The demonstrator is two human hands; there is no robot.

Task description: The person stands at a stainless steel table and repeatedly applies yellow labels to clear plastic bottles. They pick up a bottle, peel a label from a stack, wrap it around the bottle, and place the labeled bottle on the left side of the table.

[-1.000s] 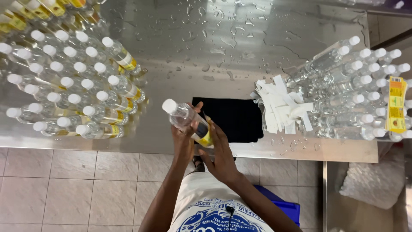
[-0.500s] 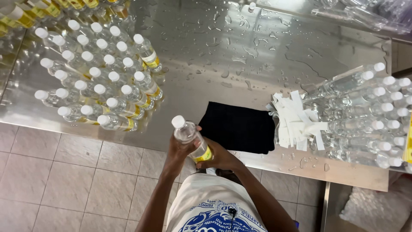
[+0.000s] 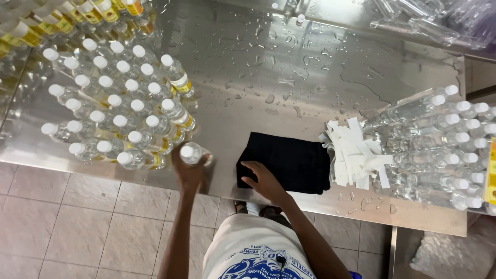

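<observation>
Bottles (image 3: 116, 111), clear with white caps, lie stacked on a wet steel table (image 3: 289, 67), left of a black cloth (image 3: 289, 163). Left hand (image 3: 190, 175) grips one bottle (image 3: 194, 153) beside the stack's near corner; setting it parallel, snug against its neighbours, seems wise so nothing rolls. Right hand (image 3: 266, 182) rests open, empty, on the cloth. Right of the cloth lie white paper strips (image 3: 356, 155) and unlabelled bottles (image 3: 439, 144).

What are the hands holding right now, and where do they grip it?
The left hand holds a clear white-capped bottle around its lower body, beside the stacked bottles. The right hand holds nothing; its fingers rest on the black cloth.
</observation>
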